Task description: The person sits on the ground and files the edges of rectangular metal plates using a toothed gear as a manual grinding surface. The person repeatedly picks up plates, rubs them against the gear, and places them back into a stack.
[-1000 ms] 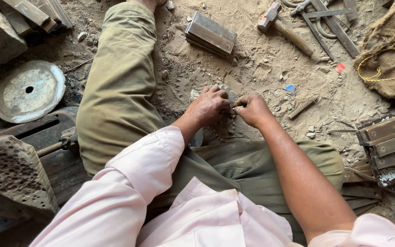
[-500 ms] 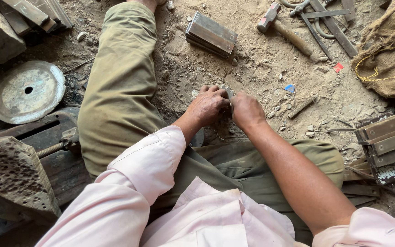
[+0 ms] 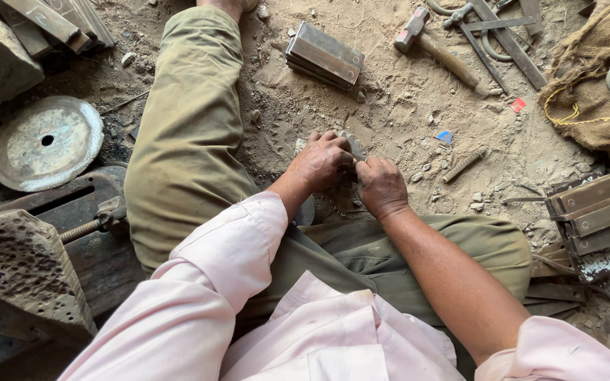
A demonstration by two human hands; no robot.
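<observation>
Your left hand (image 3: 325, 164) is curled shut over a small flat metal piece (image 3: 356, 148) that rests on the sandy floor (image 3: 404, 106) between your legs, and only a sliver of it shows past the knuckles. Your right hand (image 3: 381, 186) is closed too, fingertips pinched in against the left at the near edge of that piece; whether it grips the piece itself or something smaller, you cannot tell from here. This looks like a fine holding-and-fitting step, both hands steadying the work low on the ground; the next move likely calls for small, controlled finger pressure and not arm travel. Your left leg (image 3: 185, 134) runs close along the left of the hands, so room is tight on that side. To the far side the sand is open up to a stack of metal plates (image 3: 325, 56), with a hammer (image 3: 435, 46) and flat bars (image 3: 510, 35) further right. A short rod (image 3: 464, 164) lies to the right, apart from the hands. More metal channels (image 3: 594, 212) are stacked at the right edge, and a round disc (image 3: 45, 143) lies well off to the left.
</observation>
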